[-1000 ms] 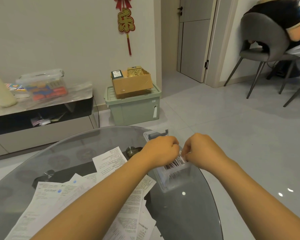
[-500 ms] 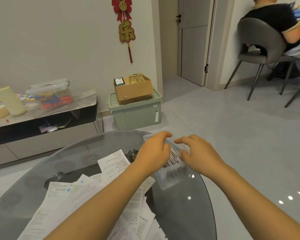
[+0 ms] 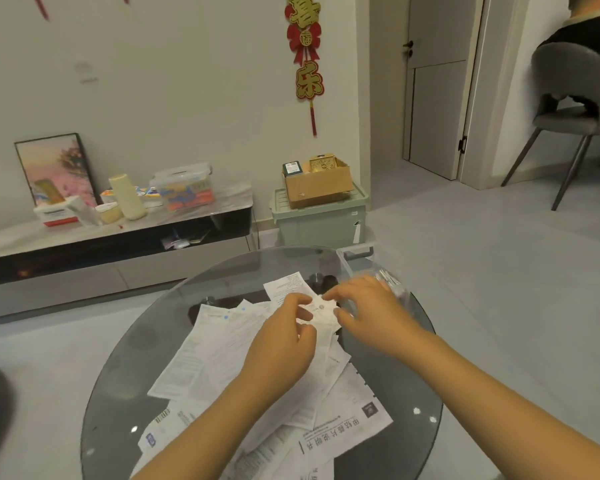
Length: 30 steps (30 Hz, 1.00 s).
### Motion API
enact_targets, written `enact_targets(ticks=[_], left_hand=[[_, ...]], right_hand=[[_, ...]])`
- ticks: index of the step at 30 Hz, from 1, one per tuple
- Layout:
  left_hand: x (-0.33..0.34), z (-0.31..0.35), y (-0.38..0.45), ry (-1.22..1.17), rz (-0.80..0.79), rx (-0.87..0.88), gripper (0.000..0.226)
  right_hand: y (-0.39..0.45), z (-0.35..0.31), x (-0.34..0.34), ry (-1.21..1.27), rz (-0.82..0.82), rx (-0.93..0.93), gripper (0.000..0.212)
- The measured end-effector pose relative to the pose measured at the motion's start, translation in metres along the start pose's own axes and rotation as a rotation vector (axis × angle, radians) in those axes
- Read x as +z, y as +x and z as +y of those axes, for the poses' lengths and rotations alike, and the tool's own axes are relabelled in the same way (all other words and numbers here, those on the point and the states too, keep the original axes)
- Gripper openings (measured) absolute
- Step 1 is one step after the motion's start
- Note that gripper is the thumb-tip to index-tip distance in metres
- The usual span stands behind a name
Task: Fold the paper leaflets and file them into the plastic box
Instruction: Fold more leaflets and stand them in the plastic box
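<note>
Nearest the camera, two bare forearms reach forward over a round glass table (image 3: 395,441) that carries a loose heap of leaflets (image 3: 222,351), printed sheets overlapping one another from the near edge up toward the middle of the tabletop. Above the far part of that heap the left hand (image 3: 284,344) and the right hand (image 3: 371,313) meet on a single small leaflet (image 3: 317,311): the left thumb and fingers pinch its left edge, and the right fingertips pinch its upper right corner, so the sheet is lifted slightly off the pile between them. Just beyond the right hand, at the far right rim of the table, stands the clear plastic box (image 3: 355,258), partly hidden by that hand; something pale shows inside it but is too blurred to make out. Past the table, on the grey floor against the wall, a green storage bin (image 3: 321,223) bears an open cardboard box (image 3: 317,187). To the left a low cabinet (image 3: 118,251) holds a lidded plastic tub (image 3: 184,185), a pale bottle (image 3: 127,195) and a framed picture (image 3: 54,166) leaning on the wall. A red hanging ornament (image 3: 307,60) is on the wall, and at far right a person sits in a grey chair (image 3: 572,98).
</note>
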State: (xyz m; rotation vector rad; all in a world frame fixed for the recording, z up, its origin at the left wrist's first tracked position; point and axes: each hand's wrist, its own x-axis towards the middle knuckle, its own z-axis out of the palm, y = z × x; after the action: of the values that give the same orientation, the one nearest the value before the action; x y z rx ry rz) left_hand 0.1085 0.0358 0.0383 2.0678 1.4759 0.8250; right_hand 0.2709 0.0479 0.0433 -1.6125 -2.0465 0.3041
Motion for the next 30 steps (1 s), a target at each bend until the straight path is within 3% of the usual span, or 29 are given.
enact_targets(ticks=[8,11,17,20,24,28,30], left_hand=[[-0.018,-0.056,-0.071,0.219,-0.08,-0.098,0.042],[-0.022,-0.08,-0.083,0.414,-0.128,-0.088,0.048],[-0.029,-0.101,-0.09,0.482,-0.311,-0.07,0.077],[-0.024,-0.105,-0.092,0.458,-0.245,-0.016,0.059],[-0.03,-0.097,-0.091,0.363,-0.12,0.005,0.015],[-0.033,-0.098,-0.088,0.176,0.059,-0.054,0.017],[-0.033,-0.097,-0.087,-0.012,0.165,-0.145,0.021]], right_hand=[[-0.035,-0.023,0.045,0.002,-0.24,-0.094,0.034],[-0.037,-0.028,0.062,0.003,-0.311,-0.098,0.037],[-0.034,-0.022,0.082,-0.033,-0.451,-0.156,0.053],[-0.033,-0.016,0.089,-0.074,-0.475,-0.157,0.045],[-0.033,-0.017,0.088,-0.079,-0.32,-0.221,0.024],[-0.033,-0.022,0.081,0.021,-0.209,-0.259,0.018],[-0.031,-0.023,0.071,0.135,-0.18,-0.169,0.016]])
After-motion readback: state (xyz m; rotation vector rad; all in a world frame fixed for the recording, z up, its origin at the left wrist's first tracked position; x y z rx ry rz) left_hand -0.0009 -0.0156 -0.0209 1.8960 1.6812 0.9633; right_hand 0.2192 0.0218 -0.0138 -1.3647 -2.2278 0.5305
